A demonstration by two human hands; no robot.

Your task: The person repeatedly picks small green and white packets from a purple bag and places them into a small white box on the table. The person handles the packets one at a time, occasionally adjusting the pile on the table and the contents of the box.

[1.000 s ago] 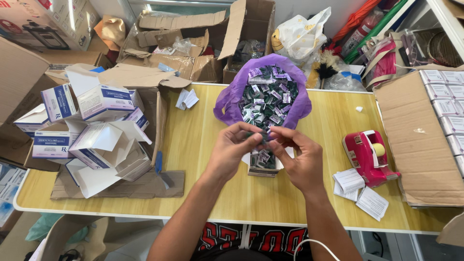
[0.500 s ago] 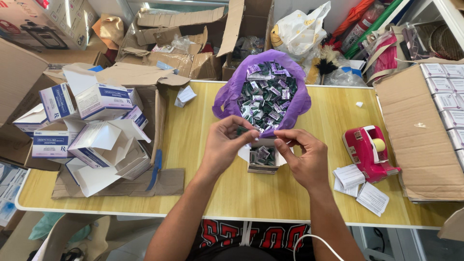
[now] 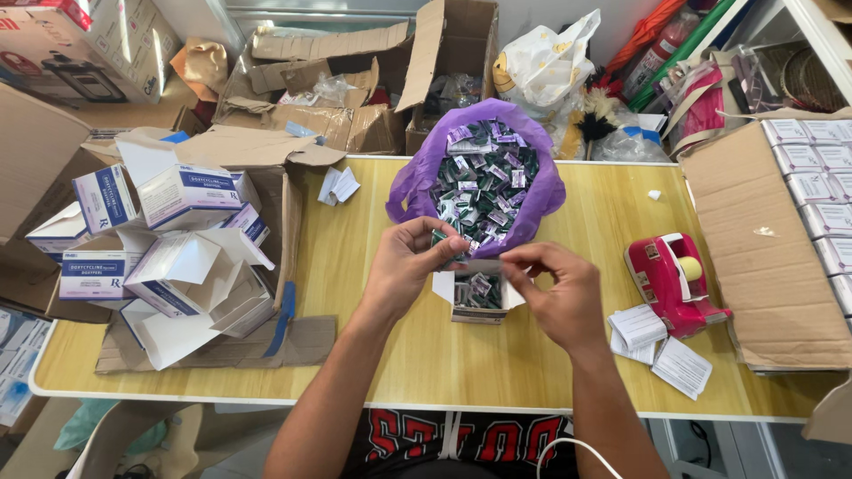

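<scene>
Purple plastic forms the bag [image 3: 417, 177] that sits open at the far middle of the yellow wooden table [image 3: 497, 372], its mouth full of small green, white and violet sachets [image 3: 484, 182]. Seen from the head camera, both bare hands meet just in front of that bag, above a small open carton [image 3: 477, 297] that already has a few of the same sachets lying inside it.

The left hand [image 3: 408, 266] is curled, thumb and fingers pinched on a small sachet at the bag's near edge. The right hand [image 3: 555, 288] is also curled, its fingertips drawn together just right of the left hand's; whatever it pinches is too small to make out. The two sets of fingertips are close but I cannot tell whether they touch.

To the left lies a heap of white and blue folding cartons [image 3: 160, 231], some shut and some with flaps open, resting on flattened brown cardboard [image 3: 302, 341]. To the right of the hands stands a red tape dispenser [image 3: 670, 279], and just beside it a few folded white paper leaflets [image 3: 661, 346]. Further right, a large cardboard box [image 3: 754, 239] holds rows of pale cartons. Behind the table are more torn brown boxes and a white plastic bag [image 3: 541, 58].
</scene>
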